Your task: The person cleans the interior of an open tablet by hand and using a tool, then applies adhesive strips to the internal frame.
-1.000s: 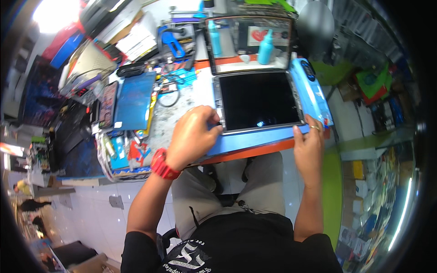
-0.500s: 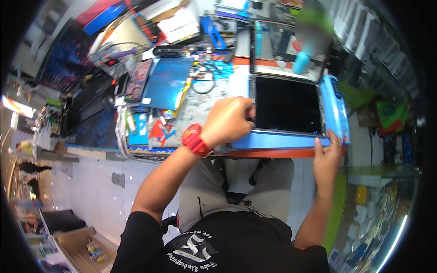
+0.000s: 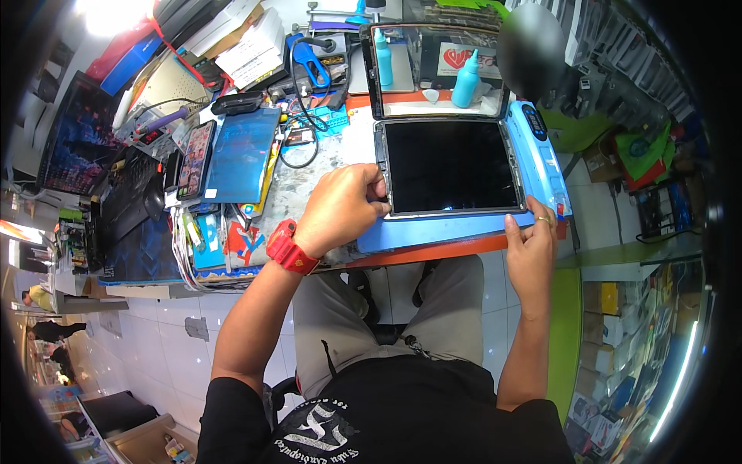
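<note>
Tablet (image 3: 452,166) lying dark screen up on a blue pad (image 3: 433,232) near the front edge of the workbench (image 3: 444,253), glass panel (image 3: 421,69) with black border standing raised at the far side. Left hand (image 3: 340,205) at the tablet's left edge, thumb and bent fingers close together; cannot tell a pinch from a mere touch. Right hand (image 3: 533,236) at the near right corner, thumb and index finger slightly apart by the rim, apparently steadying; cannot tell whether clamped on the frame or only resting there. For good edge work, probably best to hold the corner lightly with the right, work the left fingertips along the frame only, and put no pressure on the dark screen. Worth going slowly, with no tug on the raised panel, in case of a thin connection to the tablet. Hidden: the inner side of the left fingers, with any small part between them. Hard to make out: any join between panel and tablet; the blue bottle (image 3: 466,81), seen through the glass or reflected in it; a round grey shape (image 3: 533,50) at upper right, too blurred to name. Cut off: the black shirt (image 3: 417,417), by the lower edge.
</note>
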A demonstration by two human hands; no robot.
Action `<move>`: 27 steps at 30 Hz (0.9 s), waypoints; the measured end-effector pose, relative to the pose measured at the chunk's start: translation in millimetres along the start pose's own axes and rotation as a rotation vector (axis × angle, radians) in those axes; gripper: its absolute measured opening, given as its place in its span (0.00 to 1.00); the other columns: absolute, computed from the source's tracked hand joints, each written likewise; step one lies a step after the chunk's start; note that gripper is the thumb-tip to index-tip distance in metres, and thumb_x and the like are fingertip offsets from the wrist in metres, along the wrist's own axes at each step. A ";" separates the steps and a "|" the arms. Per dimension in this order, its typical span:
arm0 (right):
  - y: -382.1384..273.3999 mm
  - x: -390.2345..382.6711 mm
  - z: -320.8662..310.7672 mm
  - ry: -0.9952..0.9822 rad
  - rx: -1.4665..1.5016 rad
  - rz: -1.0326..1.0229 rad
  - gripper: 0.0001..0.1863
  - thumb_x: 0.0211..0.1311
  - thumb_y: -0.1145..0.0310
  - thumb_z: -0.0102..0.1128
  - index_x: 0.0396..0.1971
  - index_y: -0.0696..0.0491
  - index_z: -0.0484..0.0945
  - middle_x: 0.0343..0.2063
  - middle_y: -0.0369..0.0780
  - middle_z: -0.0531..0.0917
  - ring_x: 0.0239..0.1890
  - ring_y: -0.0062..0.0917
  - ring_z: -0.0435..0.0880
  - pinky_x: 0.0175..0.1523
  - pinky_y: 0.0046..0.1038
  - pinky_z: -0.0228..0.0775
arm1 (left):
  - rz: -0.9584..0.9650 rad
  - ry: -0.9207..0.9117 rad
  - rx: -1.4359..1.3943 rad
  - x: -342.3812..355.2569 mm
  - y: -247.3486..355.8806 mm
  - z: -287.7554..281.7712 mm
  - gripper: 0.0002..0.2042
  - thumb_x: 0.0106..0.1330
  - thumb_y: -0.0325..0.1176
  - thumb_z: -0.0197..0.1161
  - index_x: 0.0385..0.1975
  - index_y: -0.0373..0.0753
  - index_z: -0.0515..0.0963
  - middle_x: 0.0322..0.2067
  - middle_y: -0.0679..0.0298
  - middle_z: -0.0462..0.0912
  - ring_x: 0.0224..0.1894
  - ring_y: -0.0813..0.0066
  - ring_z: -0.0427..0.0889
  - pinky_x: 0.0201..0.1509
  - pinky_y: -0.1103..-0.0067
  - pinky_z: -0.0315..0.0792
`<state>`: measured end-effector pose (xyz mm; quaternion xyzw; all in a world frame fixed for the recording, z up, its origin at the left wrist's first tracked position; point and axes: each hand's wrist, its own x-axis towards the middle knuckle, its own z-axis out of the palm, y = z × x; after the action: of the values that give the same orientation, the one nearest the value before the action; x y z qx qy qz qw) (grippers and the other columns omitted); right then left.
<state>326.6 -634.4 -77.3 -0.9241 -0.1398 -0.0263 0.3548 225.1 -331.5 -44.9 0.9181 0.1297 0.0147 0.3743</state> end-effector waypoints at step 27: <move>6.1 -4.7 -1.6 0.013 0.116 -0.045 0.27 0.76 0.67 0.69 0.68 0.64 0.75 0.63 0.51 0.80 0.32 0.29 0.87 0.47 0.34 0.82 | -0.088 -0.122 -0.677 -4.6 -1.9 1.1 0.24 0.67 0.20 0.62 0.66 0.26 0.79 0.46 0.66 0.83 0.45 0.81 0.80 0.53 0.78 0.77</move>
<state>323.8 -640.8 -80.8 -0.8985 -0.1596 -0.0320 0.4078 220.4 -332.0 -46.6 0.7345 0.1345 -0.0142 0.6650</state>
